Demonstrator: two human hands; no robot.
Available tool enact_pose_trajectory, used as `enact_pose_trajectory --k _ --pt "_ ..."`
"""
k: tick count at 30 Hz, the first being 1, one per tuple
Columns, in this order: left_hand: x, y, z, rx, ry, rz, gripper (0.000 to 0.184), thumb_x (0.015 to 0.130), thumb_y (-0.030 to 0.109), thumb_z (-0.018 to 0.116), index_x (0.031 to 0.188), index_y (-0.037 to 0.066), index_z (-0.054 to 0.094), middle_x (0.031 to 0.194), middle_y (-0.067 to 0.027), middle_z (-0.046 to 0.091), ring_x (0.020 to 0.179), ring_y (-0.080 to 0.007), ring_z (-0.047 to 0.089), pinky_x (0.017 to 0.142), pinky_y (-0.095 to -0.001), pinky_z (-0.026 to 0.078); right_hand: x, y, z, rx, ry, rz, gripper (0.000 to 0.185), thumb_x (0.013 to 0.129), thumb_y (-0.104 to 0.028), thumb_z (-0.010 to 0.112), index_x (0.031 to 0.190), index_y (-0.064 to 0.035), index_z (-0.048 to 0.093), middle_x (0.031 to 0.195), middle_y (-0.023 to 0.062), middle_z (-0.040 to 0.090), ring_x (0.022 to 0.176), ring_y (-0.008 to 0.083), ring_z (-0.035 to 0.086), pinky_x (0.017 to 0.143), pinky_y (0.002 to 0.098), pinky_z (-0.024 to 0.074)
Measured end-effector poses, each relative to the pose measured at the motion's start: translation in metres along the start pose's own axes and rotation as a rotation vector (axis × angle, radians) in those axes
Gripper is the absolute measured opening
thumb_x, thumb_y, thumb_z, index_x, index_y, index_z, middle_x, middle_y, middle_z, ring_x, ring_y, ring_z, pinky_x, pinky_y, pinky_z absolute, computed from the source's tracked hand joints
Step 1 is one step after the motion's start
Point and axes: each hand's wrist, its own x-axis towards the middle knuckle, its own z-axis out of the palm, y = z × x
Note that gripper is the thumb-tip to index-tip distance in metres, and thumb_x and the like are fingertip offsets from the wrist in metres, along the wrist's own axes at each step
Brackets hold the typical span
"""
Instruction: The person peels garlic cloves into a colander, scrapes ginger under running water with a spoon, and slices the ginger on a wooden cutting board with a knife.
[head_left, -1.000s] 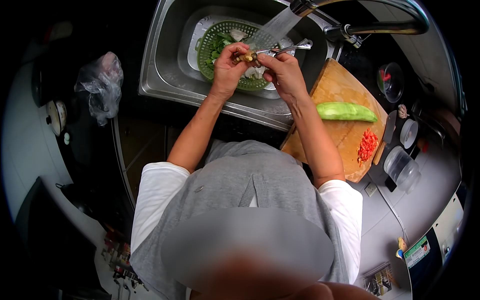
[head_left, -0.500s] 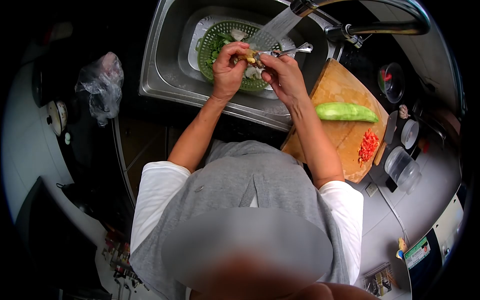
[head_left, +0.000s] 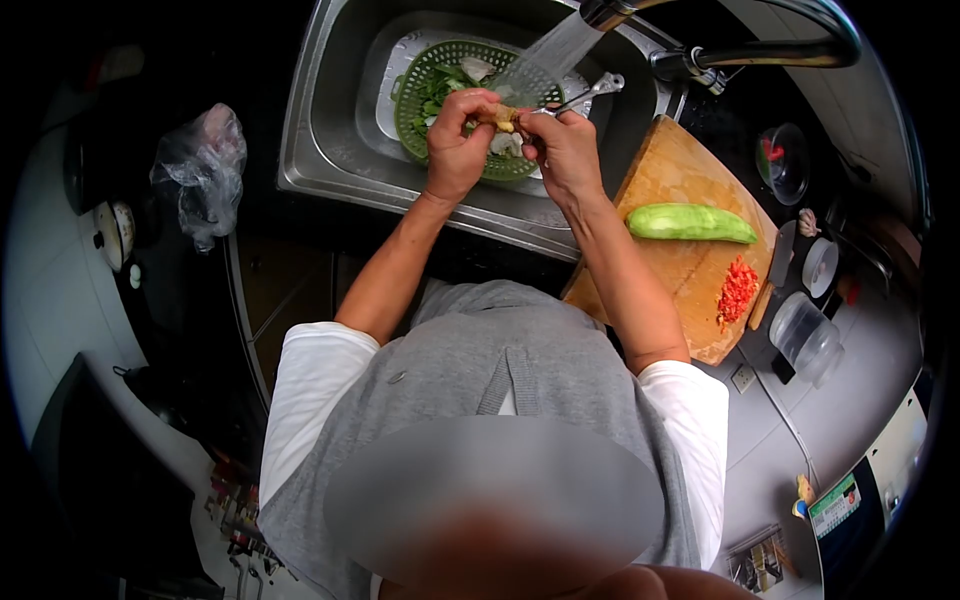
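Locate knobbly root piece [head_left: 506, 116] directly between left hand [head_left: 458, 152] and right hand [head_left: 574, 160], above green colander [head_left: 403, 122], long axis roughly crosswise. Note left fingers closed in a pinch on near end; right fingers curled around metal utensil [head_left: 602, 85], touching opposite end.

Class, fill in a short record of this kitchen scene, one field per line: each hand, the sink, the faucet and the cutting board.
Left hand: the left hand grips a knobbly yellow-brown piece
Right hand: the right hand holds a metal utensil, fingers close to that piece
Sink: the sink holds a green colander with leafy greens
Faucet: the faucet is running
Cutting board: the cutting board bears a long green vegetable and chopped red pieces
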Motion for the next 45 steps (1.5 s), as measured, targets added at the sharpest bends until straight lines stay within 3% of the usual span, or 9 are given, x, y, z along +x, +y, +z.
enact_pose_trajectory --k 11,17,19,22,24,29,35,40,45 --pt "0.001 0.004 -0.007 0.041 -0.089 -0.183 0.032 0.068 -0.014 0.054 0.094 0.004 0.049 0.101 -0.0080 0.053 0.092 -0.0152 0.053 0.077 -0.0248 0.044 0.005 -0.018 -0.020 -0.034 -0.152 0.002 0.017 0.077 -0.012 0.056 0.084 0.0033 0.059 0.071 0.0080 0.060 0.052 0.0068 0.048 0.044 0.0170 0.0356" --pt "0.006 0.014 -0.003 0.347 -0.099 -0.010 0.031 0.065 -0.010 0.054 0.093 0.004 0.051 0.084 -0.0096 0.057 0.075 -0.0219 0.059 0.065 -0.0283 0.048 0.013 -0.011 -0.017 -0.745 -0.184 -0.347 0.018 0.072 -0.017 0.063 0.070 0.0003 0.060 0.061 0.0033 0.057 0.054 0.0071 0.049 0.044 0.0173 0.0357" --pt "0.007 0.018 -0.009 0.420 -0.186 0.023 0.031 0.066 -0.009 0.058 0.094 0.005 0.054 0.084 -0.0054 0.057 0.073 -0.0137 0.058 0.067 -0.0241 0.047 0.017 -0.010 -0.018 -0.538 -0.118 -0.239 0.016 0.073 -0.015 0.062 0.071 0.0004 0.060 0.063 0.0042 0.058 0.054 0.0074 0.050 0.044 0.0174 0.0359" --pt "0.011 0.022 -0.007 0.375 -0.127 0.058 0.030 0.061 -0.011 0.055 0.088 0.004 0.053 0.081 -0.0091 0.057 0.069 -0.0222 0.057 0.060 -0.0286 0.047 0.021 -0.009 -0.024 -0.174 -0.070 -0.080 0.011 0.074 -0.010 0.058 0.075 0.0006 0.059 0.068 0.0062 0.061 0.054 0.0082 0.052 0.043 0.0175 0.0365" --pt "0.013 0.012 -0.009 0.375 -0.136 0.079 0.032 0.062 -0.011 0.056 0.090 0.005 0.055 0.083 -0.0078 0.056 0.071 -0.0180 0.057 0.060 -0.0265 0.047 0.015 -0.013 -0.020 -0.091 -0.066 -0.054 0.010 0.076 -0.009 0.056 0.077 0.0004 0.059 0.069 0.0055 0.061 0.053 0.0082 0.052 0.043 0.0177 0.0357" --pt "0.013 0.010 -0.005 0.394 -0.166 0.141 0.038 0.064 -0.013 0.057 0.097 0.005 0.054 0.094 -0.0070 0.054 0.080 -0.0131 0.055 0.065 -0.0240 0.046 0.014 -0.013 -0.013 -0.372 -0.178 -0.149 0.013 0.076 -0.013 0.062 0.072 -0.0006 0.059 0.062 0.0014 0.053 0.046 0.0063 0.044 0.042 0.0183 0.0341" --pt "0.022 0.013 -0.004 -0.328 -0.141 -0.362 0.033 0.073 -0.004 0.060 0.104 0.000 0.049 0.099 -0.0070 0.054 0.087 -0.0129 0.054 0.070 -0.0217 0.048 0.019 -0.011 -0.017 -0.246 -0.159 -0.210 0.011 0.077 -0.012 0.061 0.073 -0.0013 0.059 0.062 0.0019 0.054 0.048 0.0064 0.045 0.042 0.0176 0.0347" --pt "0.021 0.013 -0.003 -0.277 -0.114 -0.390 0.037 0.072 -0.002 0.063 0.106 -0.001 0.050 0.100 -0.0090 0.056 0.088 -0.0128 0.055 0.071 -0.0216 0.048 0.014 -0.023 -0.011 -0.114 -0.135 -0.145 0.012 0.078 -0.014 0.059 0.079 -0.0014 0.061 0.065 0.0010 0.056 0.050 0.0053 0.046 0.043 0.0170 0.0351" --pt "0.016 0.002 -0.009 -0.009 -0.206 -0.238 0.039 0.070 0.000 0.066 0.106 0.000 0.051 0.096 -0.0088 0.059 0.088 -0.0134 0.057 0.073 -0.0229 0.048 0.016 -0.015 -0.012 -0.426 -0.210 -0.222 0.015 0.077 -0.014 0.060 0.084 -0.0014 0.062 0.064 0.0007 0.057 0.049 0.0044 0.046 0.042 0.0163 0.0356"
